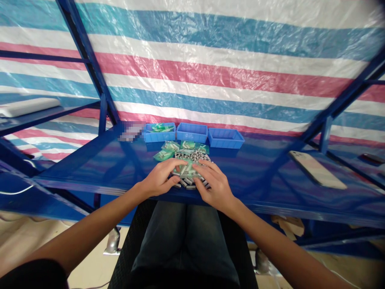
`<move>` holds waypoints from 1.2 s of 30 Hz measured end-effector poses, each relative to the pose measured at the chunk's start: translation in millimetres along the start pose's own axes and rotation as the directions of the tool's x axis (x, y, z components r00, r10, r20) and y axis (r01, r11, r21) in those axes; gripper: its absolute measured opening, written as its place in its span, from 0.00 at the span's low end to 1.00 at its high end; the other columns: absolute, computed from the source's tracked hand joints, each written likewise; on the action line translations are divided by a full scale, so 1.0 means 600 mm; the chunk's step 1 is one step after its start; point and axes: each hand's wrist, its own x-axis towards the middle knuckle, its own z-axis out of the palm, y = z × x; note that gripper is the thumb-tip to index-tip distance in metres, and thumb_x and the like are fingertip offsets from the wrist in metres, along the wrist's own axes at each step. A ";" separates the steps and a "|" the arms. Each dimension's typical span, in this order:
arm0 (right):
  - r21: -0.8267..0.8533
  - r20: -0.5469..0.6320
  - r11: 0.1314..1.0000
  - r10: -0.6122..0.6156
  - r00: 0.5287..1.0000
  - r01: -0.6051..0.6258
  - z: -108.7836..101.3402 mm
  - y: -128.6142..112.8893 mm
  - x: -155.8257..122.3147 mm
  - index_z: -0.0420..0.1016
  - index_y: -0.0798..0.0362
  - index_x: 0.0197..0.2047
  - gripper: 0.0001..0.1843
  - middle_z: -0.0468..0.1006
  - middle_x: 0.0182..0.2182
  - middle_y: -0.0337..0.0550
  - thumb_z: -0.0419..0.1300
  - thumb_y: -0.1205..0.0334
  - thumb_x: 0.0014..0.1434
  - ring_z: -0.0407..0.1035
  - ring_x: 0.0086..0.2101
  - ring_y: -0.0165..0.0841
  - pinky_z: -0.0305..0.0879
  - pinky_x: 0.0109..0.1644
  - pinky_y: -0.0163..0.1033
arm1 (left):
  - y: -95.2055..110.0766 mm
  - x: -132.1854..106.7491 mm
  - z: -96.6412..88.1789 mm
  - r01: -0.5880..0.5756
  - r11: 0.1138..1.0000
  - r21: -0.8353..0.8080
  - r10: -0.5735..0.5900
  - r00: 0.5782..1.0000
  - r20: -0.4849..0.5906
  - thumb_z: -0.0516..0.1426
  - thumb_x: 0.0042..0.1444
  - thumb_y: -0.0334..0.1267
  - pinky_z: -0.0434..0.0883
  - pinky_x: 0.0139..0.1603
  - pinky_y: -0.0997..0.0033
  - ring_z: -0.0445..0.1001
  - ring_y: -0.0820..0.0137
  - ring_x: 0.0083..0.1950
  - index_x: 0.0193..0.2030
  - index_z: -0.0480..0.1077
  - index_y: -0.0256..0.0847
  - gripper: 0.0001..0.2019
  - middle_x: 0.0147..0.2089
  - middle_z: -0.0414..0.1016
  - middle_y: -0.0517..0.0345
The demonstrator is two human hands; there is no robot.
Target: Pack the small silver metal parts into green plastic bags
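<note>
A small clear green-printed plastic bag point(187, 169) lies over a pile of small grey metal cylinders point(195, 157) near the front edge of a blue shelf point(258, 176). My left hand point(161, 178) pinches the bag's left end with curled fingers. My right hand point(214, 184) grips its right end, fingers bent over it. Several more green bags point(169, 151) lie just behind the pile.
Three blue bins stand in a row at the back: the left one point(159, 133) holds green bags, the middle point(192, 131) and right point(225, 137) look empty. A white phone point(317, 169) lies on the shelf at right. Blue frame posts and a striped tarp stand behind.
</note>
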 end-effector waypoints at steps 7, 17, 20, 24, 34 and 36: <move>0.097 0.089 0.989 0.101 0.991 -0.110 -0.013 -0.005 0.010 0.73 0.49 0.44 0.14 0.78 0.42 0.46 0.61 0.64 0.53 0.57 0.58 0.45 0.58 0.58 0.55 | 0.000 0.008 0.024 0.247 0.961 -0.129 -0.269 0.940 -0.211 0.54 0.57 0.38 0.67 0.33 0.77 0.69 0.75 0.29 0.44 0.67 0.39 0.10 0.32 0.72 0.59; 0.291 0.111 0.827 0.471 0.875 -0.481 -0.004 0.010 0.019 0.71 0.52 0.35 0.05 0.76 0.27 0.39 0.60 0.61 0.54 0.70 0.33 0.33 0.64 0.43 0.40 | 0.014 0.012 0.033 0.306 0.821 -0.483 -0.434 0.883 -0.179 0.56 0.55 0.36 0.67 0.33 0.78 0.70 0.75 0.31 0.50 0.61 0.39 0.16 0.30 0.69 0.61; 0.279 0.067 0.831 0.483 0.873 -0.481 -0.006 0.013 0.017 0.71 0.52 0.27 0.06 0.73 0.25 0.39 0.58 0.63 0.55 0.67 0.30 0.31 0.63 0.36 0.36 | 0.019 0.014 0.031 0.302 0.825 -0.477 -0.389 0.917 -0.092 0.57 0.54 0.36 0.69 0.33 0.77 0.70 0.75 0.31 0.52 0.60 0.39 0.19 0.31 0.68 0.61; 0.303 -0.001 0.814 0.520 0.854 -0.496 -0.005 0.011 0.014 0.69 0.53 0.28 0.05 0.70 0.25 0.38 0.57 0.63 0.55 0.65 0.28 0.30 0.62 0.33 0.35 | 0.019 0.017 0.029 0.263 0.883 -0.388 -0.302 0.952 -0.041 0.56 0.55 0.36 0.70 0.35 0.75 0.70 0.75 0.31 0.56 0.58 0.39 0.22 0.32 0.68 0.61; 0.373 0.181 0.766 0.494 0.850 -0.524 0.003 -0.002 0.015 0.69 0.53 0.36 0.06 0.74 0.27 0.39 0.58 0.61 0.54 0.68 0.30 0.31 0.64 0.35 0.36 | 0.015 0.015 0.028 0.216 0.943 -0.253 -0.256 0.957 -0.137 0.55 0.56 0.34 0.69 0.33 0.76 0.67 0.76 0.29 0.54 0.60 0.38 0.19 0.27 0.64 0.64; 0.307 0.161 0.799 0.492 0.856 -0.517 0.002 -0.001 0.016 0.70 0.54 0.31 0.05 0.73 0.25 0.39 0.58 0.61 0.54 0.67 0.28 0.31 0.63 0.33 0.36 | 0.018 0.016 0.026 0.231 0.934 -0.274 -0.271 0.956 -0.115 0.55 0.56 0.34 0.69 0.33 0.76 0.67 0.76 0.29 0.55 0.59 0.38 0.20 0.27 0.64 0.63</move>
